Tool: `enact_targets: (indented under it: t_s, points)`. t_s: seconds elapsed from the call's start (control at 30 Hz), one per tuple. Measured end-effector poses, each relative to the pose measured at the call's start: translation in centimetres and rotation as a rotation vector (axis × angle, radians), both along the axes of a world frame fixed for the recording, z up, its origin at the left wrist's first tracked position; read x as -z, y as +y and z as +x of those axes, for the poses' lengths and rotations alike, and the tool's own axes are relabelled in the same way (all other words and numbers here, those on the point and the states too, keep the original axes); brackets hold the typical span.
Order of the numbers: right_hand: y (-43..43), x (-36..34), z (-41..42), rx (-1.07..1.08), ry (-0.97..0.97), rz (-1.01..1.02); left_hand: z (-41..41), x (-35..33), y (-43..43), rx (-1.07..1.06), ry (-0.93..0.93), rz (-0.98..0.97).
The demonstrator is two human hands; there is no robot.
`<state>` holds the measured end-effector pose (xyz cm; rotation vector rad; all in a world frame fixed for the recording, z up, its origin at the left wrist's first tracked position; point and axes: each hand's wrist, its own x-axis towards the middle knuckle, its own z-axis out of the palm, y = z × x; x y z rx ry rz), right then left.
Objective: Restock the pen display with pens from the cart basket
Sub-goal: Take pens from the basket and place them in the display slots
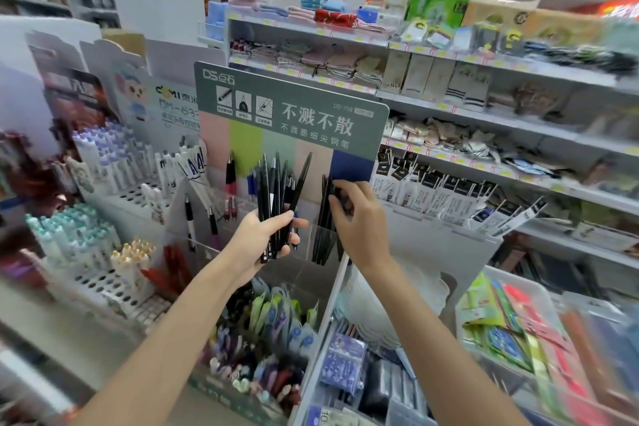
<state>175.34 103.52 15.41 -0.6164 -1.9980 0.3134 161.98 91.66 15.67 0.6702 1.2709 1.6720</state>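
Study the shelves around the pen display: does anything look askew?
Yes: right of the pen display, the end packets lean sideways and fan out, unlike the straighter rows beside them.

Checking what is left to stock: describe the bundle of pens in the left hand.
The bundle of pens is several slim, mostly black pens, plastic-looking, some with silver bands. They stand roughly upright and fan out at the top, the longest leaning right. The left hand grips their lower ends, in front of the pen display.

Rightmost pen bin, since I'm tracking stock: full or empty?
Partly filled: a few pens stand in the bin, the right hand pinching their tops.
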Motion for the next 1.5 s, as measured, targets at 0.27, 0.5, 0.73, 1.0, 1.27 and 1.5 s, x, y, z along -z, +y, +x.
enact_targets:
  t_s: [0.27,0.5,0.73,1.0,1.27,1.5]
  points:
    - [0.2,-4.5,2.9,-0.037,0.260,-0.232,-0.2,-0.3,-0.4,0.020,-0.003,-0.002]
    - [-1.2,-4.2,2.0,-0.149,0.118,-0.392,1.3,-0.9,-0.1,0.083,0.068,-0.014]
    - [-2.2,-4.5,1.3,-0.207,0.174,-0.491,1.7,-1.1,-0.4,0.156,0.069,-0.002]
    - [-2.2,-5.3,1.8,-0.222,0.302,-0.349,1.6,-1.4,-0.5,0.145,0.055,0.028]
    - [-0.3,-4.4,3.7,0.001,0.380,-0.045,0.5,-0.4,-0.4,0.117,0.085,0.023]
    - [-0.9,-0.7,2.7,0.063,0.032,-0.073,0.8,0.1,-0.3,0.184,0.031,0.015]
